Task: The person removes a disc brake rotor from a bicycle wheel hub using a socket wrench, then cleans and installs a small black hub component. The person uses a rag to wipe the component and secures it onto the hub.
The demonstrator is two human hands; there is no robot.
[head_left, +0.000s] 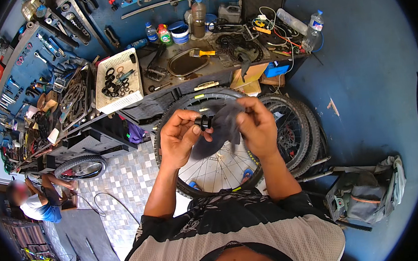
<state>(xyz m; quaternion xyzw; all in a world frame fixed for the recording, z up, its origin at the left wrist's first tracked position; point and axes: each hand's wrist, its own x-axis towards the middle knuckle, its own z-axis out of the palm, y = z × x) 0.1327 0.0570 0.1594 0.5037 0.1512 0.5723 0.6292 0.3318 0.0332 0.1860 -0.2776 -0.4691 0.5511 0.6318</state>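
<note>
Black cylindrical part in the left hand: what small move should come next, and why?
Probably wipe the black cylindrical part with the dark cloth: the left hand pinches the part, and the right hand holds the blurred cloth close by; whether they touch is unclear.

One head-worn fisheye looks down from close above the left grip [178, 136] and right grip [261, 131], toward the workbench [179, 49].
</note>
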